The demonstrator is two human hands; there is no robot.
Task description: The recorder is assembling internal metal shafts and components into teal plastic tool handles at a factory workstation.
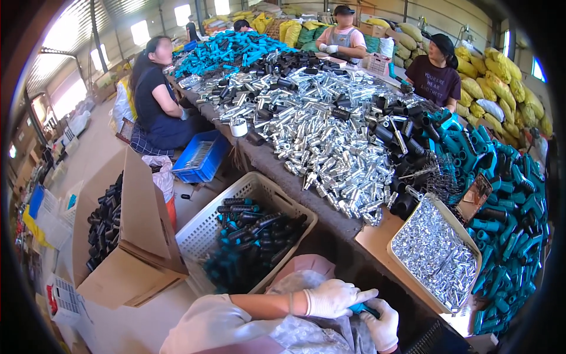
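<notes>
Both gloved hands, left hand [331, 298] and right hand [382, 324], grip a teal part [361, 308] at the table's [330, 209] near edge, beside a brown cardboard box [131, 248].

Both white-gloved hands meet low in the view: the left hand [332, 298] and the right hand [382, 325] grip a small teal plastic handle piece [361, 308]. Near them is a beige tray of small silver metal parts [435, 255]. A white plastic basket of dark assembled handles [243, 235] stands left.

Head-worn fisheye looks down and forward, hands [354, 310] close at the bottom edge, far workbench [330, 215] perhaps distorted
</notes>
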